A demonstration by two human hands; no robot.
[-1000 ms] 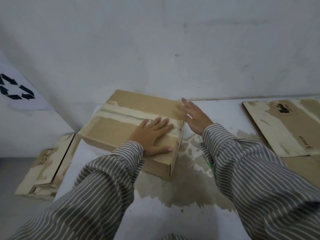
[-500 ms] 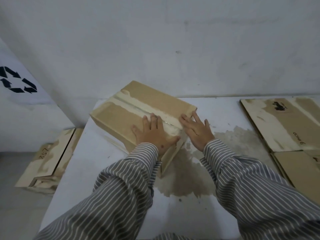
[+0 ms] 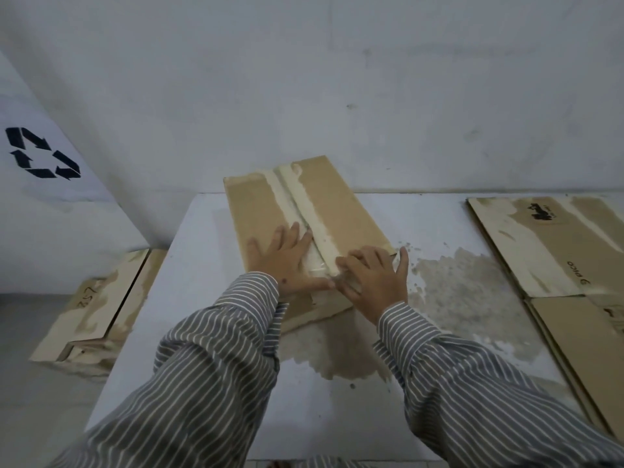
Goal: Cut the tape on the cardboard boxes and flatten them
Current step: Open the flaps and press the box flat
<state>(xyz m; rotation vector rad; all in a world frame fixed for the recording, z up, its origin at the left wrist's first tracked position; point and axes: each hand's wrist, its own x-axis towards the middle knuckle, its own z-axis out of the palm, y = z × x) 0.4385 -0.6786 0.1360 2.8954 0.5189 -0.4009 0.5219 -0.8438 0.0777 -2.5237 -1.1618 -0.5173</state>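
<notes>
The box (image 3: 304, 238) lies on the white table (image 3: 209, 298), its long axis running from about 11 o'clock at the wall end to 5 o'clock at the near end, where both hands sit. A pale strip of tape (image 3: 305, 211) follows that axis down the middle seam, so any cut would travel away from the person toward 11 o'clock. The left hand (image 3: 287, 261) lies flat on the left flap, fingers straight and spread, pressing and gripping nothing; its fingertips point to 12 o'clock, just left of the seam. The right hand (image 3: 374, 282) rests on the near right corner, fingers bent over the seam end and pointing to about 10 o'clock, thumb out along the box's right edge; whether it pinches the tape end I cannot tell. Both hands touch the box, and the right looks nearer the tape's end. No blade is visible. The box is brown, scuffed, with pale torn patches beside the tape, and still stands with some height, so I judge it not yet flattened. Flat cardboard (image 3: 547, 244) lies at 3 o'clock on the table, well apart.
</notes>
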